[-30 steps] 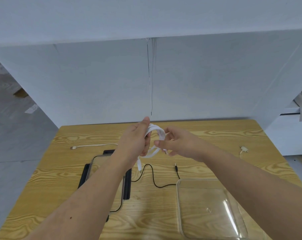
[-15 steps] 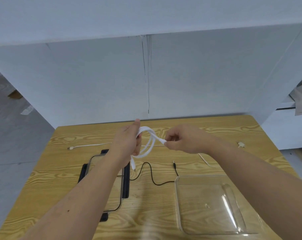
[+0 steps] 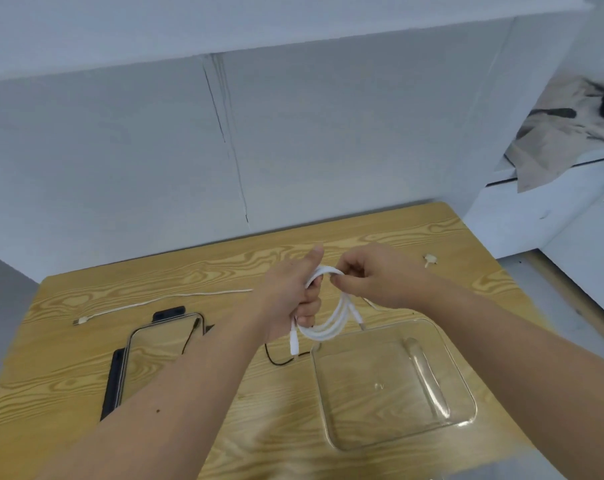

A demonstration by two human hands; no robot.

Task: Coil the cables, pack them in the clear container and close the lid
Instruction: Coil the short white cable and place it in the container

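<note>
My left hand (image 3: 290, 296) grips a white cable (image 3: 331, 327) that hangs in several loops above the table, one plug dangling below the fist. My right hand (image 3: 373, 275) pinches the same cable at the top of the coil, close to the left thumb. The clear container (image 3: 331, 403) sits empty on the table just below and right of the hands. Its lid (image 3: 134, 344), clear with black clips, lies at the left, partly under my left forearm. A thin black cable (image 3: 276, 360) lies between lid and container. A beige cable (image 3: 155, 301) stretches across the table's left.
The wooden table (image 3: 68, 375) ends at a white wall behind. A small white adapter (image 3: 429, 260) lies at the far right of the table. White cabinets with a crumpled cloth stand off to the right.
The coil has gained loops and now hangs lower. My right hand has come in toward the left thumb. The view has swung, so the container sits closer under the hands.
</note>
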